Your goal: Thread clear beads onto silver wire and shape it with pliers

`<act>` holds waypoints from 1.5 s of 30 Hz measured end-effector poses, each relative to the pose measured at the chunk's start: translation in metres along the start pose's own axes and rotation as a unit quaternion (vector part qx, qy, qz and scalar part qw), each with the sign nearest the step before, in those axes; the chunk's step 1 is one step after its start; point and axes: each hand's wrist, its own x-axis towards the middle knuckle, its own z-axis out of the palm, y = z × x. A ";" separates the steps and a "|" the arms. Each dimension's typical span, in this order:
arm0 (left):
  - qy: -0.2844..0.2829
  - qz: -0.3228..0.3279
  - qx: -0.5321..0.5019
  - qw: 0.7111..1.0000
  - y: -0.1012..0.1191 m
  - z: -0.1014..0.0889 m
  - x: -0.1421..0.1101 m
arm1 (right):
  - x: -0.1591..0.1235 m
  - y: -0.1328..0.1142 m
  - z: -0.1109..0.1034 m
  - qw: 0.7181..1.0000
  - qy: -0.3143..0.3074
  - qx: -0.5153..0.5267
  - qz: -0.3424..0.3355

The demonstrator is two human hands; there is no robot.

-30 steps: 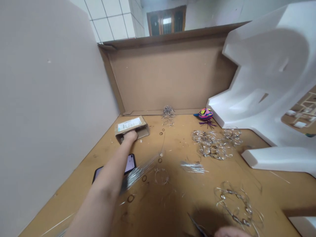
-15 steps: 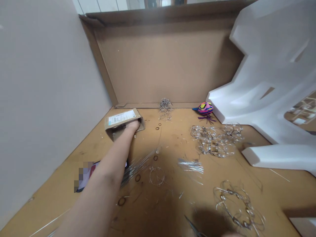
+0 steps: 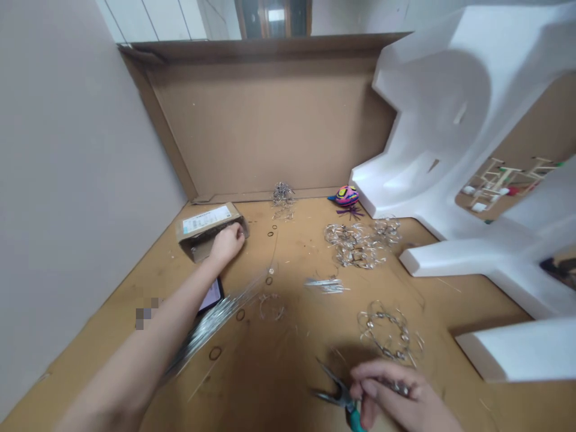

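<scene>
Your left hand [image 3: 228,241] is nearer the cardboard box [image 3: 207,221], at the right end of its open front; the box's long axis runs left to right; those fingers curl, pinching what I cannot tell; your right hand [image 3: 398,390] wraps its fingers around spread-tipped pliers [image 3: 345,397].

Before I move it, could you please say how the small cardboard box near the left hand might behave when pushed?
The cardboard box is probably light for its size, being thin-walled. Its flat, angular shape suggests sliding rather than rolling. Its open side, by the left hand, could flex if pressed.
</scene>
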 end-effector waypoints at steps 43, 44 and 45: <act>-0.247 -0.250 -0.791 0.500 0.115 0.014 -0.267 | -0.018 -0.009 0.006 0.993 -0.083 -0.022 -0.078; -0.247 -0.250 -0.791 0.501 0.115 0.013 -0.268 | -0.019 -0.010 0.006 0.993 -0.081 -0.021 -0.078; -0.247 -0.248 -0.791 0.502 0.116 0.013 -0.268 | -0.019 -0.010 0.006 0.993 -0.081 -0.021 -0.078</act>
